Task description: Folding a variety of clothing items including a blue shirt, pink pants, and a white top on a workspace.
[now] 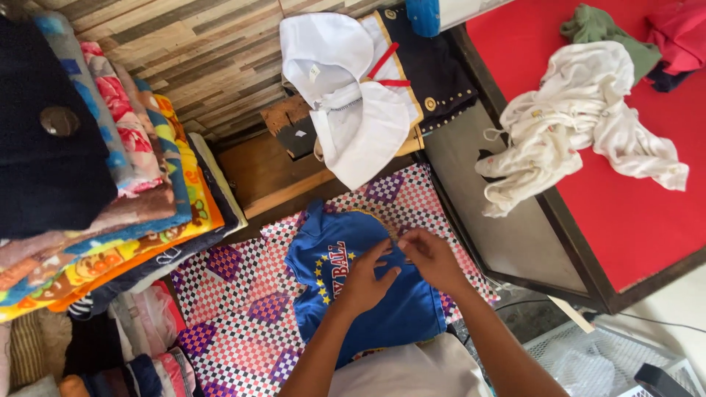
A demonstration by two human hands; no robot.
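Your left hand and right hand meet over the blue shirt, fingertips nearly touching each other. Both hands rest on the cloth and pinch a fold of it near the upper middle of the garment; the thumbs and fingers are closed on the fabric, not spread.

The blue shirt lies flat directly under your hands, on a mat chequered in red, white and purple. Its collar end points away from you, beyond your fingertips. A yellow print with stars shows just to the left of your left hand.

Beyond your hands, further from you, a white garment with red trim lies over a dark garment edged in gold. Both sit on a low wooden stand.

To the left of your left hand, well apart from it, stands a tall stack of folded cloths in mixed colours. More folded items lie below that stack, level with your left forearm.

To the right of your right hand is a tabletop with a red surface in a dark frame. A crumpled cream garment lies on it, hanging partly over the near edge. A green garment and a pink one lie at the far corner.

Near your right elbow sits a white mesh basket.
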